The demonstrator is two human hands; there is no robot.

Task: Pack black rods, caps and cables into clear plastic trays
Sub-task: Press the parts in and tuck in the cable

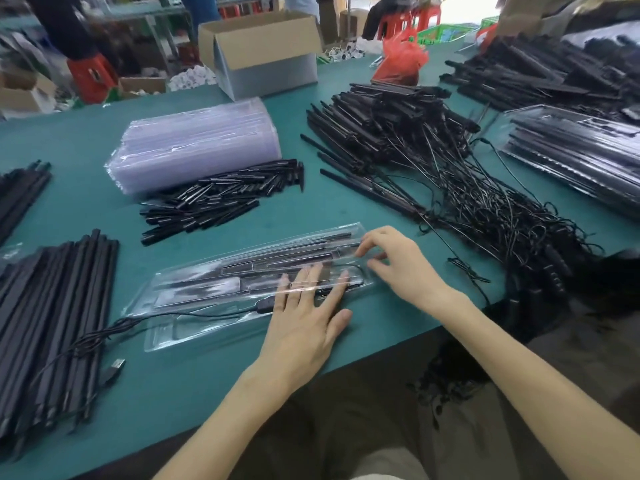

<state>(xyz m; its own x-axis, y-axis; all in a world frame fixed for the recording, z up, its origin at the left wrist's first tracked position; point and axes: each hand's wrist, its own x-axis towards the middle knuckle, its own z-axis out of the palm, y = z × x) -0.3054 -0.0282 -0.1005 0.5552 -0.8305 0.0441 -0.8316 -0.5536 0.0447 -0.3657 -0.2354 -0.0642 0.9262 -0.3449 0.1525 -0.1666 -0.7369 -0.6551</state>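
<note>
Pressing your left hand [304, 317] flat, you're pinning the clear plastic tray [207, 282] near the front edge of the green table [311, 209], its long axis running left-right. Your right hand [394, 261] is touching its right end, grip unclear, and the thin black cable [194, 315] is trailing left.

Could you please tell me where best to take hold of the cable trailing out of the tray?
Pinch the USB plug from above, by its long sides: it lies flat on bare table beside the rods, a stiff block, easier than the thin cable. The left hand, flat on the tray, is probably nearer.
</note>
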